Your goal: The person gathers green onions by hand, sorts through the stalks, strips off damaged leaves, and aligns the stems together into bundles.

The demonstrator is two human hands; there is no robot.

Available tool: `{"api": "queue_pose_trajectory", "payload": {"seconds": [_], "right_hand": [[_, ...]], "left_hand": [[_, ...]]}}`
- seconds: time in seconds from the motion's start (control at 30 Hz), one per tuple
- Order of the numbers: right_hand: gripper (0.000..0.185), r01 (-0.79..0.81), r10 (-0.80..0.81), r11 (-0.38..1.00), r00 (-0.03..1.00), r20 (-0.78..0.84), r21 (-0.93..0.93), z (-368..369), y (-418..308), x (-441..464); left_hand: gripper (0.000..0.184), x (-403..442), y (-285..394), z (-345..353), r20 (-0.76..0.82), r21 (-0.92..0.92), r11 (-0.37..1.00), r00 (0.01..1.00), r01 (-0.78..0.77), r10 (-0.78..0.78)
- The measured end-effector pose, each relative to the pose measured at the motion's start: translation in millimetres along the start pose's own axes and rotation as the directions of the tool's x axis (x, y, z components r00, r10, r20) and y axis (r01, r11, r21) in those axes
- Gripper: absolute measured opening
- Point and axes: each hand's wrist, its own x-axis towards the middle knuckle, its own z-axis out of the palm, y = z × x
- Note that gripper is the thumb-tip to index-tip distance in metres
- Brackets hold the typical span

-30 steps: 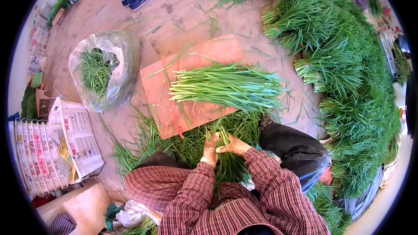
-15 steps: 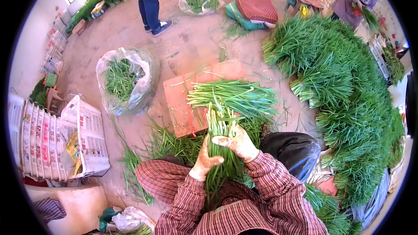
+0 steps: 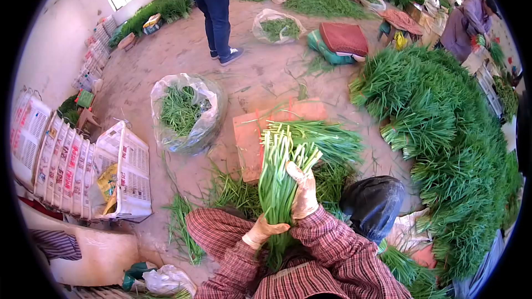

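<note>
while the left hand [image 3: 266,231] holds the lower part of the long, pale-ended bundle of green leafy stalks [image 3: 274,180] in a closed grip, the right hand [image 3: 303,194] closes around it farther forward; light, even pressure should keep the splayed ends, beyond the right grip, together without bruising them.

The sleeves [image 3: 332,237] are reddish plaid, one knee [image 3: 372,206] covered in black.
</note>
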Motion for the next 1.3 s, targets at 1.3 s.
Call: {"api": "queue_pose_trajectory", "payload": {"seconds": [1.3], "right_hand": [[0.066, 0.37, 0.657, -0.081, 0.718, 0.23, -0.925, -39.4, -73.3, -3.2]], "left_hand": [[0.071, -163.6, 13.1, 20.1, 0.042, -0.016, 0.999, 0.998, 0.044, -0.044]]}}
